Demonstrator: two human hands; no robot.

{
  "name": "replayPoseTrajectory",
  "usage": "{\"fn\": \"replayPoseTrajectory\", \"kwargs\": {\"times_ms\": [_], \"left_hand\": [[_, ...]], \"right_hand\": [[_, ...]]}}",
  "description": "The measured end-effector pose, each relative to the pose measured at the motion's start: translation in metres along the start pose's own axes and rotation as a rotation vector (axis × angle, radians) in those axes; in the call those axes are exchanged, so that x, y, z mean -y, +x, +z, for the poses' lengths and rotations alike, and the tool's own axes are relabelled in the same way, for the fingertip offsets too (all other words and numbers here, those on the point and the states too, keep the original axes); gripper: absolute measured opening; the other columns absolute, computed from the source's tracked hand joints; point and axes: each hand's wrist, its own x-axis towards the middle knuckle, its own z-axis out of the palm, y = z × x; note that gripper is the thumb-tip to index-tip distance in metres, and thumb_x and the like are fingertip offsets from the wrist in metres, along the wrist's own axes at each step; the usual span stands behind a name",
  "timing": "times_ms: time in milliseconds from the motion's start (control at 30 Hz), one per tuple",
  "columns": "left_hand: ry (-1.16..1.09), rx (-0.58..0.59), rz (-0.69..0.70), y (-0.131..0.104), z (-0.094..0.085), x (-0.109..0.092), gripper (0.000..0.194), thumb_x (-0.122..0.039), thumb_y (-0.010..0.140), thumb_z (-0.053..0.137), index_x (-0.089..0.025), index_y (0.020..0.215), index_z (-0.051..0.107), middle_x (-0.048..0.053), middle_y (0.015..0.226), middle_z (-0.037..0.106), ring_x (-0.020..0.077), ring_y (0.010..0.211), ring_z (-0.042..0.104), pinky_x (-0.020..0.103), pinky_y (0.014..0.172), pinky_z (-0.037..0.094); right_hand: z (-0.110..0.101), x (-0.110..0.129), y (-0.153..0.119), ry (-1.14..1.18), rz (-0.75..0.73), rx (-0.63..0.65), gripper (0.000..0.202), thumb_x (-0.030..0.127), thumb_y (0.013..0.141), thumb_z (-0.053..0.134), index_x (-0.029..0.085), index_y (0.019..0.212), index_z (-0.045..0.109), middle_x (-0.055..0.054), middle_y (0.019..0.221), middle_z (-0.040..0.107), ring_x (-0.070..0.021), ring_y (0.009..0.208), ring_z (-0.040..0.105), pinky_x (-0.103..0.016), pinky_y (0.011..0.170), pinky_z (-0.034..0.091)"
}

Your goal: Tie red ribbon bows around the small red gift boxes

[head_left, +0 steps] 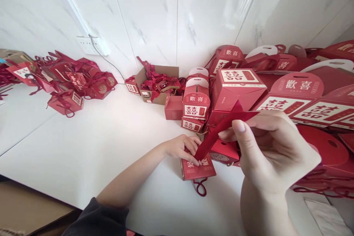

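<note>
Plainly, our right hand [276, 151] is raised close to us, its forearm coming up from the lower edge, the wrist bent and the fingers [242, 134] curled inward. Thumb and fingers are clamped on one red ribbon [212, 136], which slants down to the left toward a small red box [205, 170]. Our left arm reaches in from the lower left, out of a dark sleeve [96, 218], and the left hand [179, 147] lies over that box, fingers bent and touching its top beside the ribbon's lower end; whether they pinch the ribbon, we cannot tell. The small box lies on the white bench [91, 147], between our two hands, with one cord loop [205, 190] sticking out at its near side.

Counting around us, we find one open carton [159, 98] by the wall, full of red scraps [157, 81] too tangled to number. On the right, the stacked boxes [301, 88] overlap too much to count, as do the tied boxes [65, 102] at left. One socket [92, 45] and one cable [106, 59] show on the wall.
</note>
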Motion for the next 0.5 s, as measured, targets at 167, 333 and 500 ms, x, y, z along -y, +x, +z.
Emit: {"fn": "replayPoseTrajectory", "kwargs": {"times_ms": [167,333,500], "left_hand": [[-0.018,-0.018,-0.028,0.0,0.0,-0.001,0.03,-0.044,0.073,0.079,-0.016,0.083,0.08,0.012,0.092,0.078,0.026,0.105,0.064,0.037,0.1,0.048],[-0.06,0.004,-0.089,-0.001,0.004,-0.011,0.034,-0.047,0.073,0.078,-0.015,0.084,0.08,0.012,0.092,0.077,0.0258,0.099,0.067,0.037,0.093,0.053],[-0.071,0.011,-0.061,-0.002,0.003,-0.01,0.035,-0.047,0.068,0.082,-0.016,0.084,0.08,0.013,0.095,0.076,0.0259,0.101,0.066,0.036,0.092,0.053]], "right_hand": [[0.003,0.0,0.0,-0.035,-0.022,-0.074,0.011,0.014,0.081,0.071,0.024,0.081,0.066,-0.002,0.07,0.062,-0.0189,0.056,0.061,-0.035,0.046,0.046],[0.0,-0.001,0.002,-0.081,-0.071,-0.015,0.014,0.011,0.081,0.07,0.024,0.081,0.066,-0.002,0.071,0.064,-0.0206,0.064,0.061,-0.038,0.057,0.051],[0.003,-0.002,0.004,0.022,-0.005,-0.075,0.013,0.011,0.083,0.067,0.023,0.078,0.065,0.0,0.069,0.062,-0.0155,0.056,0.06,-0.033,0.05,0.049]]}}
